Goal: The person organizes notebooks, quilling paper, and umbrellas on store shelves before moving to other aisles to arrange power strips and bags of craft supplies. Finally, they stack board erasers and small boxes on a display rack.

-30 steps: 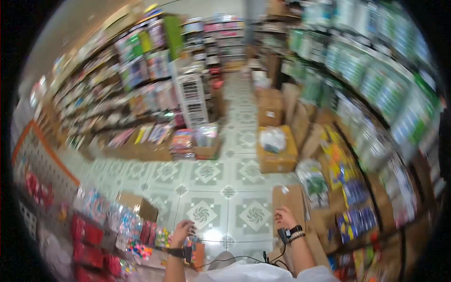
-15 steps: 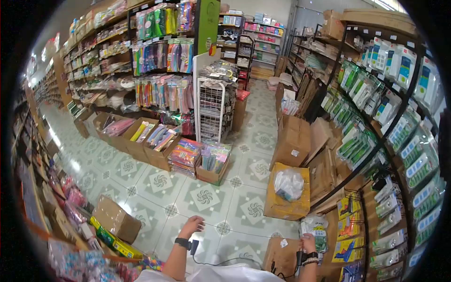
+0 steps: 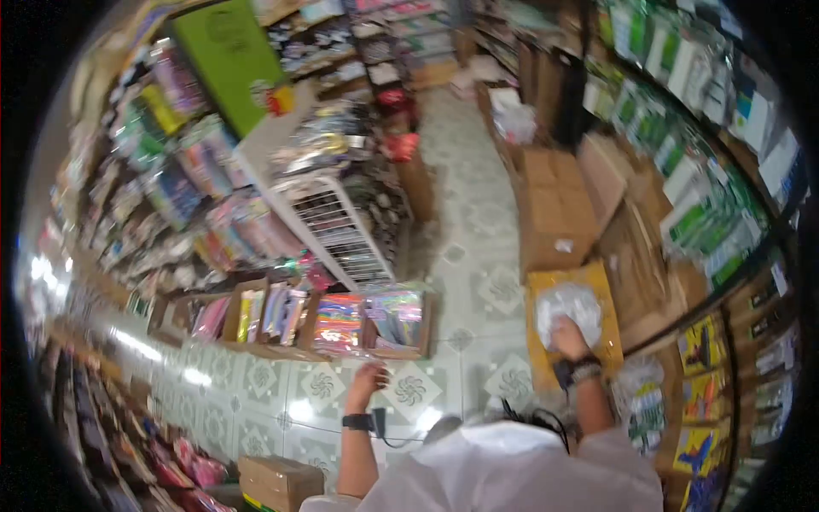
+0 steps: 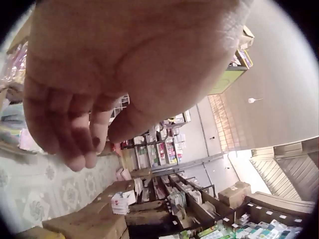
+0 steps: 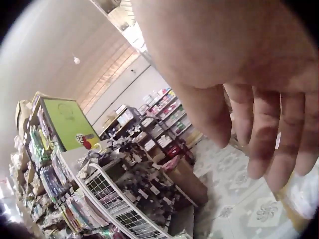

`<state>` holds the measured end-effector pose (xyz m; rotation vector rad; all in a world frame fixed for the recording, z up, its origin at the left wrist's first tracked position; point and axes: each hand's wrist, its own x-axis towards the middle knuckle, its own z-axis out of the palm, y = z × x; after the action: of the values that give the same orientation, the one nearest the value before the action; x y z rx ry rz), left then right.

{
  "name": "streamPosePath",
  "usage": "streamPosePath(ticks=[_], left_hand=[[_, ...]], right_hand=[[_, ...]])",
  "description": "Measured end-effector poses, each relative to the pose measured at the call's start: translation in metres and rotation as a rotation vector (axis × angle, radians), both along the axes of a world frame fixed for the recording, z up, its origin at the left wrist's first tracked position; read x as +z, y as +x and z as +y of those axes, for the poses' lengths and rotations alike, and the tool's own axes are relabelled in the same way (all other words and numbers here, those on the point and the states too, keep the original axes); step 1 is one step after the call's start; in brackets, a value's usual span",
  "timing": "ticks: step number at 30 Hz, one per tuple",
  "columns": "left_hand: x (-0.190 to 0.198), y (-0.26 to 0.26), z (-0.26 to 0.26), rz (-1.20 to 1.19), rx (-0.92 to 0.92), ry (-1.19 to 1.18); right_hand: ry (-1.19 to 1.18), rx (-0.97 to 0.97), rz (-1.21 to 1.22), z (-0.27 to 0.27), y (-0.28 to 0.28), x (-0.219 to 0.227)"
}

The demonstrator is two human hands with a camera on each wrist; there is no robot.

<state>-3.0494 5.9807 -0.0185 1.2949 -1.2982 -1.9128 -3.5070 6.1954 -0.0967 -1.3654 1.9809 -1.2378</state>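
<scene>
In the head view my right hand (image 3: 569, 337) reaches over a crumpled clear plastic bag (image 3: 565, 299) on top of a yellow carton (image 3: 609, 307). Seen from the right wrist, its fingers (image 5: 264, 139) hang down, loosely bent and gripping nothing. The plastic bag (image 5: 305, 194) appears just past the fingertips there. My left hand (image 3: 367, 382) hovers over the tiled floor, before a row of open cartons of packaged goods (image 3: 337, 324). Its fingers (image 4: 82, 134) curl loosely around nothing in the left wrist view.
A taller brown carton (image 3: 559, 200) stands behind the yellow one. Racks of green-and-white packages (image 3: 717, 213) line the right side. A white wire rack (image 3: 333, 226) stands left of the tiled aisle (image 3: 478, 247). Another brown box (image 3: 281, 480) sits at lower left.
The head view has shifted toward the yellow carton, which now lies nearer. My right hand has moved forward from the flat brown cardboard to the plastic bag. The left hand stays empty above the floor.
</scene>
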Motion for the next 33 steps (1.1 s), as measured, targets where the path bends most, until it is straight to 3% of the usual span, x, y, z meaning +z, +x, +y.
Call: streamPosePath(ticks=[1, 2, 3, 5, 6, 8, 11, 13, 16, 20, 22, 23, 26, 28, 30, 33], left_hand=[[0.007, -0.012, -0.019, -0.041, -0.011, -0.023], [0.013, -0.023, -0.037, -0.064, 0.000, -0.048], [0.012, -0.036, -0.055, -0.032, 0.019, -0.027], [0.025, -0.069, -0.087, -0.061, 0.083, -0.002], [0.013, -0.082, -0.107, -0.055, 0.108, -0.004], [-0.017, -0.114, -0.160, -0.048, 0.082, 0.059], [-0.025, -0.181, -0.238, -0.023, -0.027, 0.076], [-0.022, -0.229, -0.292, -0.008, -0.062, 0.077], [-0.029, -0.295, -0.380, 0.074, -0.191, 0.126], [-0.004, -0.394, -0.480, -0.017, -0.280, 0.054], [0.020, -0.443, -0.519, -0.045, -0.344, 0.097], [0.010, -0.464, -0.546, 0.008, -0.385, 0.064], [-0.007, -0.538, -0.617, -0.001, -0.417, -0.030], [-0.001, -0.577, -0.647, -0.044, -0.372, -0.051], [-0.006, -0.610, -0.688, -0.058, -0.355, -0.155], [0.007, -0.631, -0.727, -0.059, -0.223, -0.099]], right_hand=[[0.173, -0.156, -0.108, -0.037, 0.007, 0.053], [0.069, -0.119, -0.242, -0.067, -0.001, 0.053], [0.158, -0.046, -0.381, -0.096, 0.003, 0.100], [0.166, 0.025, -0.366, -0.145, -0.024, 0.108], [0.154, 0.074, -0.373, -0.173, -0.035, 0.110], [0.123, 0.093, -0.284, -0.211, -0.074, 0.097], [0.206, -0.021, -0.355, -0.259, -0.128, 0.080], [0.296, -0.173, -0.156, -0.283, -0.160, 0.085], [0.360, -0.255, -0.012, -0.316, -0.245, 0.028], [0.318, -0.335, -0.052, -0.372, -0.288, 0.066], [0.287, -0.354, -0.230, -0.404, -0.314, 0.071], [0.256, -0.378, -0.265, -0.421, -0.325, 0.072], [0.322, -0.330, -0.473, -0.478, -0.375, 0.082], [0.315, -0.314, -0.346, -0.519, -0.427, 0.051], [0.325, -0.225, -0.017, -0.587, -0.482, 0.051], [0.312, -0.133, -0.224, -0.686, -0.539, 0.045]])
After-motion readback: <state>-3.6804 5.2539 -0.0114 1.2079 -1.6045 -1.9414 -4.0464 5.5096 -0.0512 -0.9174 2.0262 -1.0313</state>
